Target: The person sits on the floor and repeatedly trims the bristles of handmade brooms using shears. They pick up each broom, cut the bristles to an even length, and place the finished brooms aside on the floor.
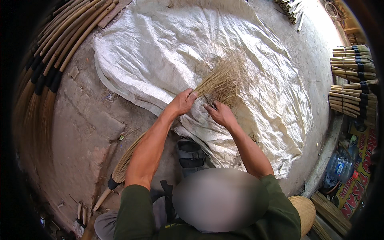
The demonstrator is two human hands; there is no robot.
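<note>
A bundle of dry, straw-coloured broom grass (218,80) spreads up and to the right over a white woven sheet (140,52). My left hand (182,102) is closed round the bundle's narrow stem end. Just to its right, my right hand (222,114) is held low with thumb and fingers curled together, close to the stems. Something dark shows at its fingertips, too small to name. Loose grass (227,94) lies on the sheet beyond the right hand.
Long-handled brooms (60,52) lie at the left. Another broom (120,172) rests beside my left forearm. A dark sandal (190,154) shows at the sheet's near edge. Bundled handles (352,64) are stacked at the right, above a plastic water jug (339,168).
</note>
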